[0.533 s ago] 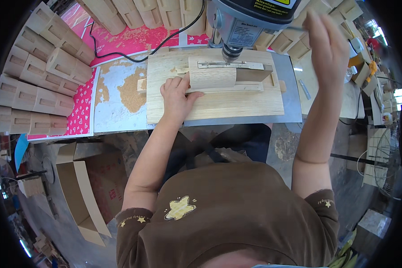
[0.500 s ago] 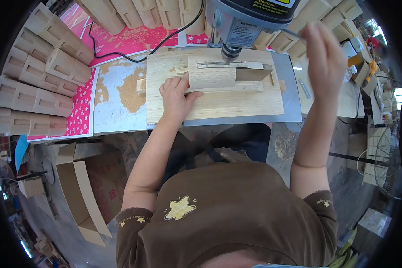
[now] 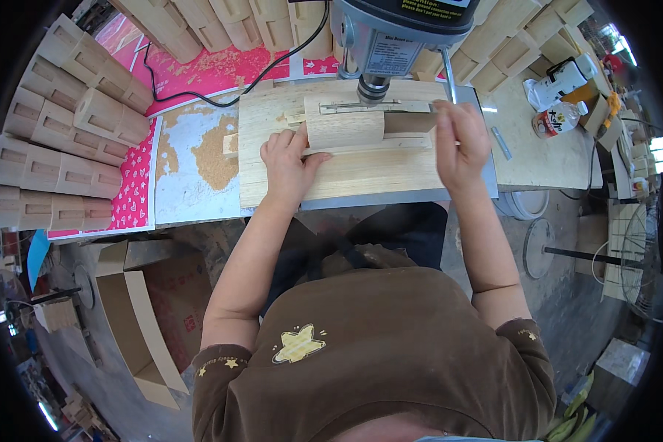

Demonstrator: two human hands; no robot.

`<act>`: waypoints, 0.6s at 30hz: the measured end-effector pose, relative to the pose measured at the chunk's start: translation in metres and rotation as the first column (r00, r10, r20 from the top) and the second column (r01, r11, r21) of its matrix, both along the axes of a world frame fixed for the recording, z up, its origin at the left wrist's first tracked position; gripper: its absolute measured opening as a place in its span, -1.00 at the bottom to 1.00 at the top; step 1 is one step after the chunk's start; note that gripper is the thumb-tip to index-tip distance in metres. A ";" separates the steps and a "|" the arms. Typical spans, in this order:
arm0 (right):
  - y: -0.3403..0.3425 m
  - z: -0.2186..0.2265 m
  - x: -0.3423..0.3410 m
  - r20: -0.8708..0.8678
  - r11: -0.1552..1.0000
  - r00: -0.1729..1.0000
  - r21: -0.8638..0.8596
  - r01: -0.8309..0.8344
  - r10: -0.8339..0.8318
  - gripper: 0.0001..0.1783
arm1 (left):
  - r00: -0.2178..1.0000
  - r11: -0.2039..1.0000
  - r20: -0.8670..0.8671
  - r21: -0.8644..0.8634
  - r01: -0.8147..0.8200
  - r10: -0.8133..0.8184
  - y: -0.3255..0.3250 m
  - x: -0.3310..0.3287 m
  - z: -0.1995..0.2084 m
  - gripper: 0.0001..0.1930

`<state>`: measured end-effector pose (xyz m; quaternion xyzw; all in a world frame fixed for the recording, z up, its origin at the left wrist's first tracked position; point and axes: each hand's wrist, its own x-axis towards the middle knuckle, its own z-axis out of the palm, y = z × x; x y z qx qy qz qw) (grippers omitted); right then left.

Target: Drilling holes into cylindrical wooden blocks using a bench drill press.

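My left hand (image 3: 286, 158) grips the left end of a pale wooden block (image 3: 344, 130), its thumb along the near side. The block sits on a flat wooden board (image 3: 376, 177), between a near wooden strip (image 3: 412, 144) and a metal strip (image 3: 346, 107) at the far side. Above the block's far side is the chuck (image 3: 372, 90) of a grey drill press (image 3: 394, 44); whether a bit touches the wood cannot be made out. My right hand (image 3: 462, 144) is closed around the lower end of the press's metal lever (image 3: 448, 77).
Stacks of slotted wooden pieces (image 3: 51, 140) line the table's left and back. Sawdust (image 3: 217, 151) lies left of the board, near a black cable (image 3: 221, 99). To the right are a bottle (image 3: 560, 119) and a blue-grey pen-like tool (image 3: 502, 143). A cardboard box (image 3: 140, 324) stands on the floor.
My right hand has come down and inward from high at the right, swinging the lever down. The chuck looks slightly lower. My left hand keeps its hold on the wooden block.
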<state>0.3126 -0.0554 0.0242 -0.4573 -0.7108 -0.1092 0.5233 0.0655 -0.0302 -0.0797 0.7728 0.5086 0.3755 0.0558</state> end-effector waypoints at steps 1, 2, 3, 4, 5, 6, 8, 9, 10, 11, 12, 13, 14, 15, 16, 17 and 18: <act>-0.001 0.012 0.003 0.068 0.998 0.998 0.057 0.014 -0.018 -0.97 | 1.000 1.000 0.005 -0.008 -0.006 0.006 -0.001 0.001 0.001 -0.35; -0.001 0.035 0.003 0.013 1.000 1.000 0.022 0.017 -0.017 -0.91 | 1.000 1.000 0.010 -0.020 -0.012 0.012 -0.003 0.001 0.001 -0.36; 0.001 0.061 0.001 -0.044 1.000 0.999 -0.013 0.016 -0.016 -0.83 | 1.000 1.000 0.007 -0.021 -0.015 0.016 -0.004 0.000 0.001 -0.36; 0.015 0.079 0.002 -0.014 0.999 0.999 0.020 0.029 -0.029 -0.81 | 1.000 1.000 -0.016 -0.021 -0.023 0.023 -0.005 -0.002 0.001 -0.36; 0.034 0.098 0.004 0.019 0.997 0.999 0.055 0.044 -0.045 -0.78 | 0.999 0.999 -0.035 -0.019 -0.028 0.028 -0.004 -0.003 0.002 -0.36; 0.045 0.125 -0.006 0.013 0.996 0.998 0.062 0.067 -0.068 -0.72 | 1.000 1.000 -0.026 -0.017 -0.017 0.016 -0.002 0.005 0.004 -0.36; 0.083 0.140 0.002 0.006 0.992 0.994 0.076 0.105 -0.106 -0.65 | 0.998 0.998 -0.030 -0.026 0.054 -0.054 0.003 0.030 0.004 -0.37; 0.115 0.138 0.020 0.005 0.991 0.991 -0.002 0.134 -0.134 -0.65 | 0.997 0.998 -0.031 -0.021 0.064 -0.065 0.004 0.037 0.004 -0.37; 0.127 0.141 0.016 0.003 0.987 0.990 -0.083 0.141 -0.141 -0.65 | 0.997 0.995 0.003 -0.071 0.071 -0.071 0.003 0.037 0.003 -0.37; 0.128 0.140 0.017 0.002 0.988 0.991 -0.081 0.134 -0.134 -0.65 | 0.996 0.989 0.038 -0.120 0.082 -0.078 0.003 0.037 0.003 -0.36; 0.127 0.140 0.020 -0.018 0.978 0.987 -0.134 0.158 -0.162 -0.64 | 0.996 0.990 0.038 -0.119 0.079 -0.075 0.004 0.036 0.002 -0.36; 0.119 0.141 0.017 -0.034 0.965 0.981 -0.190 0.179 -0.189 -0.63 | 0.996 0.991 0.040 -0.109 0.080 -0.075 0.004 0.035 0.000 -0.36; 0.104 0.143 0.011 -0.031 0.965 0.982 -0.193 0.179 -0.188 -0.63 | 0.996 0.991 0.044 -0.099 0.084 -0.080 0.004 0.035 0.000 -0.37; 0.083 0.145 0.005 -0.044 0.979 0.989 -0.154 0.134 -0.142 -0.63 | 0.996 0.991 0.047 -0.102 0.086 -0.082 0.004 0.036 0.000 -0.37; 0.064 0.146 -0.002 -0.059 0.990 0.995 -0.114 0.079 -0.086 -0.63 | 0.997 0.992 0.041 -0.100 0.073 -0.069 0.003 0.034 0.001 -0.36; 0.047 0.140 0.000 -0.050 0.978 0.989 -0.162 0.128 -0.138 -0.69 | 0.997 0.993 0.040 -0.099 0.070 -0.066 0.002 0.034 0.002 -0.36; 0.033 0.128 0.002 -0.042 0.964 0.983 -0.208 0.164 -0.177 -0.75 | 0.998 0.993 0.039 -0.100 0.061 -0.057 0.001 0.031 0.002 -0.36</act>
